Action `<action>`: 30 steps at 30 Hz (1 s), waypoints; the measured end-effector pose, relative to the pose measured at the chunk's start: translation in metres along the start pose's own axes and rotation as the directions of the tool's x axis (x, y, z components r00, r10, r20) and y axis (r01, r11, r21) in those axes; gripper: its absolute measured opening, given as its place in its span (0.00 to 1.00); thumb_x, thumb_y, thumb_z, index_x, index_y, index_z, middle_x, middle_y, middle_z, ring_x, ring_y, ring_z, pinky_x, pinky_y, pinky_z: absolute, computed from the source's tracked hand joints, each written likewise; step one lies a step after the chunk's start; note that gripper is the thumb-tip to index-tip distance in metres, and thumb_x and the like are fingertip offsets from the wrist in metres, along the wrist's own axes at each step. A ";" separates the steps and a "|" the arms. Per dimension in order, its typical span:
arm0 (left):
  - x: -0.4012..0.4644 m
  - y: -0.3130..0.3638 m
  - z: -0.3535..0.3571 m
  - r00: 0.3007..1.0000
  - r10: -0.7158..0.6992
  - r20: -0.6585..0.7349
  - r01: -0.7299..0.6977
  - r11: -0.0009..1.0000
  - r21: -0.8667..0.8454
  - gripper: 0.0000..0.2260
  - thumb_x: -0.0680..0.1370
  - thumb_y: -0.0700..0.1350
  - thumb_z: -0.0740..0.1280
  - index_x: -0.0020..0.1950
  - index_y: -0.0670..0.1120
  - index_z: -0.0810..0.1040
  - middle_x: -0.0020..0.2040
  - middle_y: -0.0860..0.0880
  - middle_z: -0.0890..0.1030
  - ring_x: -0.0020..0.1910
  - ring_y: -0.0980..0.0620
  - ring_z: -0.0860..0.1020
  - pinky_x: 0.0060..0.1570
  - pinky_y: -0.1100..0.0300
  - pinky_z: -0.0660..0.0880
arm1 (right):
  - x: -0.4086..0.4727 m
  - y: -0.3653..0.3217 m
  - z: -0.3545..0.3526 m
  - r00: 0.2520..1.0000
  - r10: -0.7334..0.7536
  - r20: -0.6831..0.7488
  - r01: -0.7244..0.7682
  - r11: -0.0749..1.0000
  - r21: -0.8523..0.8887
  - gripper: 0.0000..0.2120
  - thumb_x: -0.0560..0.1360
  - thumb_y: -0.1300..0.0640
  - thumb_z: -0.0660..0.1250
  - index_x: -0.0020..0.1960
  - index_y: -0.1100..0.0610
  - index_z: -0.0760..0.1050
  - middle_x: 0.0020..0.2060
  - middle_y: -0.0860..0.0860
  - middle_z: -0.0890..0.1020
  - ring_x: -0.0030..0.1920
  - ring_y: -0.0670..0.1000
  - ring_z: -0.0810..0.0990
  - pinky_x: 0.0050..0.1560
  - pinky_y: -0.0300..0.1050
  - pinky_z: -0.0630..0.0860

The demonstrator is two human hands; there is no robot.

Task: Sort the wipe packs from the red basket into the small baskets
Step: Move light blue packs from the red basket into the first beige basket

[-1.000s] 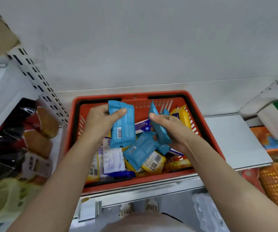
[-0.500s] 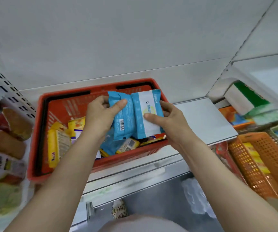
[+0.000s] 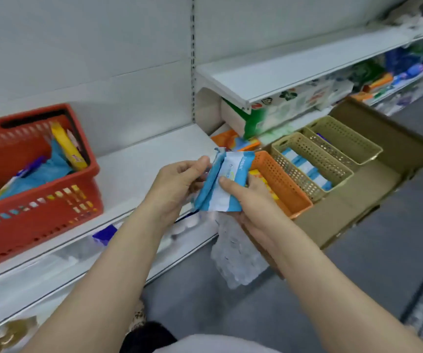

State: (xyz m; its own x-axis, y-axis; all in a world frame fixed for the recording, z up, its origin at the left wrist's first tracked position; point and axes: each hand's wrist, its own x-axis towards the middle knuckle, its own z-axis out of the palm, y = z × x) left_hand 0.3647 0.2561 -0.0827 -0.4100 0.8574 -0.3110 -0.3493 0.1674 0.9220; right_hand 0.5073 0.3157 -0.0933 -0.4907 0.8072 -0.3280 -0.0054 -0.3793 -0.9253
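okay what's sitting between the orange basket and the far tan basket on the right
In the head view, one tan basket sits between the orange basket and the far tan basket. It holds blue and white wipe packs.

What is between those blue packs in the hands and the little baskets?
Nothing visible. Both hands hold the blue wipe packs just left of the orange basket; the beige basket beyond it is open-topped.

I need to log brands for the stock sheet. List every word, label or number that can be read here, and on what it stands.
None can be read with certainty.
Blue-and-white wipe pack held in both hands: small print near its top edge, blurred.
Yellow pack in the red basket: a red word, too blurred.
Green-and-white packs under the shelf: logos only, smeared.
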 end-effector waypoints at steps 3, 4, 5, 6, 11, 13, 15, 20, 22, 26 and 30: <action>0.006 -0.017 0.055 0.999 -0.032 0.031 0.029 0.996 0.089 0.11 0.79 0.41 0.67 0.57 0.36 0.81 0.53 0.38 0.83 0.47 0.46 0.80 0.57 0.52 0.78 | -0.008 -0.006 -0.056 0.998 0.049 -0.037 -0.046 0.996 0.080 0.14 0.79 0.60 0.67 0.64 0.60 0.75 0.54 0.58 0.84 0.51 0.57 0.85 0.50 0.54 0.83; 0.010 -0.023 0.069 0.999 -0.036 0.034 0.031 0.990 0.135 0.09 0.79 0.39 0.67 0.56 0.37 0.82 0.53 0.39 0.83 0.45 0.50 0.81 0.52 0.56 0.80 | -0.009 -0.008 -0.071 0.997 0.065 -0.048 -0.060 0.992 0.111 0.14 0.79 0.60 0.67 0.64 0.60 0.75 0.53 0.58 0.85 0.48 0.55 0.86 0.46 0.51 0.84; 0.015 -0.028 0.082 0.998 -0.039 0.040 0.031 0.985 0.171 0.09 0.78 0.38 0.68 0.56 0.38 0.82 0.51 0.42 0.84 0.41 0.55 0.82 0.43 0.62 0.80 | -0.007 -0.009 -0.084 0.995 0.078 -0.055 -0.070 0.988 0.135 0.14 0.79 0.59 0.66 0.64 0.60 0.75 0.52 0.57 0.85 0.46 0.53 0.86 0.43 0.49 0.84; 0.023 -0.033 0.093 0.998 -0.042 0.047 0.032 0.980 0.196 0.09 0.78 0.38 0.68 0.57 0.39 0.82 0.48 0.44 0.84 0.37 0.60 0.82 0.35 0.67 0.77 | -0.006 -0.009 -0.097 0.994 0.088 -0.058 -0.078 0.984 0.160 0.14 0.79 0.59 0.66 0.64 0.60 0.75 0.50 0.56 0.86 0.44 0.51 0.86 0.41 0.47 0.84; 0.076 -0.057 0.134 0.958 -0.264 0.110 0.235 0.946 0.222 0.23 0.71 0.54 0.74 0.60 0.42 0.80 0.54 0.45 0.85 0.52 0.50 0.83 0.54 0.57 0.78 | 0.021 -0.010 -0.154 0.989 0.095 -0.111 -0.067 0.970 0.234 0.11 0.80 0.59 0.64 0.62 0.58 0.76 0.50 0.55 0.85 0.44 0.52 0.84 0.40 0.46 0.81; 0.100 -0.069 0.147 0.939 -0.313 0.144 0.286 0.942 0.177 0.24 0.67 0.55 0.75 0.56 0.41 0.82 0.52 0.42 0.85 0.51 0.46 0.83 0.54 0.53 0.79 | 0.040 -0.015 -0.178 0.983 0.094 -0.155 -0.062 0.978 0.201 0.11 0.80 0.60 0.64 0.62 0.59 0.76 0.52 0.56 0.85 0.46 0.52 0.84 0.46 0.48 0.82; 0.130 -0.075 0.159 0.951 -0.294 0.092 0.278 0.948 0.154 0.20 0.69 0.50 0.76 0.55 0.39 0.82 0.51 0.40 0.85 0.52 0.42 0.83 0.57 0.47 0.79 | 0.061 -0.023 -0.203 0.972 0.112 -0.206 -0.078 0.983 0.165 0.08 0.80 0.60 0.64 0.59 0.58 0.78 0.49 0.54 0.85 0.43 0.49 0.85 0.44 0.45 0.83; 0.192 -0.071 0.186 0.963 -0.270 0.023 0.263 0.951 0.162 0.13 0.76 0.39 0.71 0.60 0.37 0.79 0.49 0.42 0.85 0.44 0.45 0.83 0.50 0.51 0.80 | 0.116 -0.049 -0.259 0.943 0.171 -0.286 -0.175 0.985 0.013 0.10 0.79 0.60 0.67 0.59 0.61 0.78 0.49 0.57 0.84 0.42 0.51 0.83 0.42 0.46 0.82; 0.206 -0.068 0.191 0.958 -0.285 0.027 0.276 0.945 0.176 0.13 0.77 0.37 0.69 0.61 0.39 0.78 0.51 0.43 0.85 0.43 0.48 0.84 0.44 0.56 0.81 | 0.138 -0.056 -0.274 0.930 0.193 -0.312 -0.198 0.980 0.014 0.06 0.78 0.60 0.68 0.55 0.60 0.78 0.47 0.56 0.85 0.40 0.49 0.84 0.40 0.43 0.83; 0.227 -0.067 0.192 0.958 -0.283 -0.037 0.285 0.944 0.166 0.15 0.77 0.35 0.69 0.63 0.40 0.78 0.54 0.42 0.83 0.46 0.47 0.83 0.44 0.58 0.80 | 0.181 -0.060 -0.295 0.907 0.238 -0.347 -0.252 0.968 0.008 0.04 0.77 0.59 0.70 0.50 0.56 0.76 0.44 0.54 0.85 0.36 0.47 0.83 0.32 0.41 0.80; 0.238 -0.071 0.196 0.951 -0.275 -0.144 0.292 0.950 0.115 0.13 0.74 0.36 0.73 0.57 0.42 0.79 0.50 0.44 0.84 0.39 0.53 0.84 0.34 0.65 0.78 | 0.219 -0.064 -0.313 0.935 0.267 -0.235 -0.279 0.960 -0.017 0.06 0.76 0.59 0.71 0.52 0.56 0.78 0.45 0.53 0.86 0.40 0.48 0.85 0.42 0.45 0.83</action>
State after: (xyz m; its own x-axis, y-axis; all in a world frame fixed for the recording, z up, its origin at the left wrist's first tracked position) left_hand 0.4572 0.5432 -0.1773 -0.4153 0.6990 -0.5822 -0.3548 0.4649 0.8112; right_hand 0.6728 0.6583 -0.1659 -0.2558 0.7591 -0.5986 0.1464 -0.5817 -0.8001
